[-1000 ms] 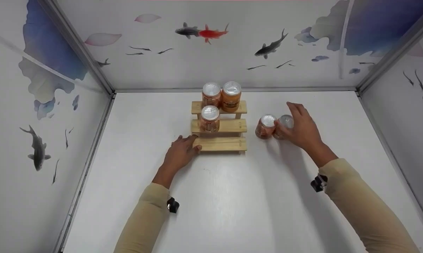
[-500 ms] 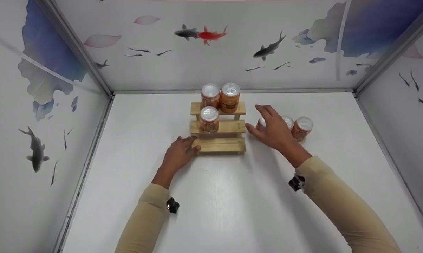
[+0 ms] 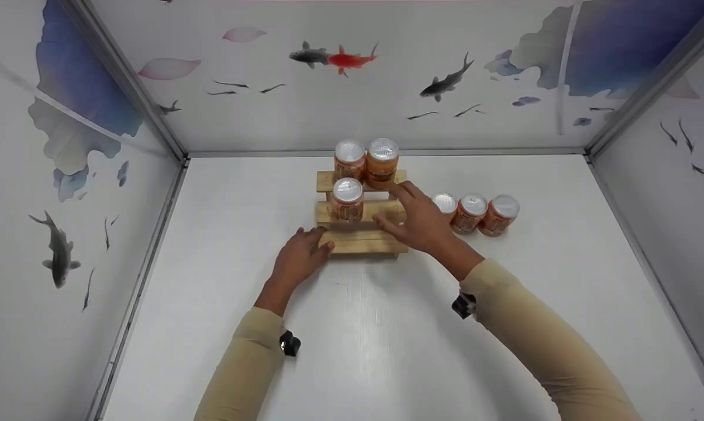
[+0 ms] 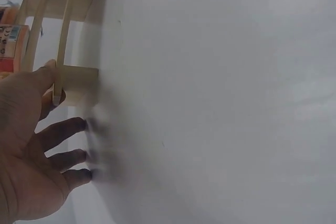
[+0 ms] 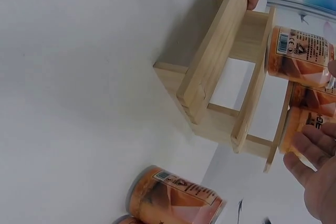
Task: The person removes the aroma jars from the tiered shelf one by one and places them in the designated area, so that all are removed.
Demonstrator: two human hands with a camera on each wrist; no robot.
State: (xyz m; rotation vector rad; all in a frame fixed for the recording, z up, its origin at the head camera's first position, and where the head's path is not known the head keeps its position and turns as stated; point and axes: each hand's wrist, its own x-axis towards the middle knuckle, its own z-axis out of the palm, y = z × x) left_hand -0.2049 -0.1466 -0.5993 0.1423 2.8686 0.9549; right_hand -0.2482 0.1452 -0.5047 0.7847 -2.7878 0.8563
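A three-tier wooden rack (image 3: 366,241) stands on the table. My left hand (image 3: 296,257) pinches the left end of its lowest board between thumb and index finger; the other fingertips reach down to the tabletop. One orange can (image 3: 347,202) with a shiny lid is on the left of the middle tier. Two more, a left can (image 3: 349,161) and a right can (image 3: 382,165), share the top tier. Over the right end of the middle tier, my right hand (image 3: 425,225) hovers beside the middle-tier can, fingers spread, holding nothing. The right wrist view shows its fingers (image 5: 310,150) before the top-tier cans.
Right of the rack, a row of three similar cans stands on the white table (image 3: 352,351): a near-left can (image 3: 444,202), a middle can (image 3: 468,217) and an outer can (image 3: 498,217). Panels with painted fish (image 3: 352,59) enclose the back and sides.
My right hand has moved left, from beside the cans on the table to over the rack's right side, uncovering the row of three. The left hand keeps its place on the rack.
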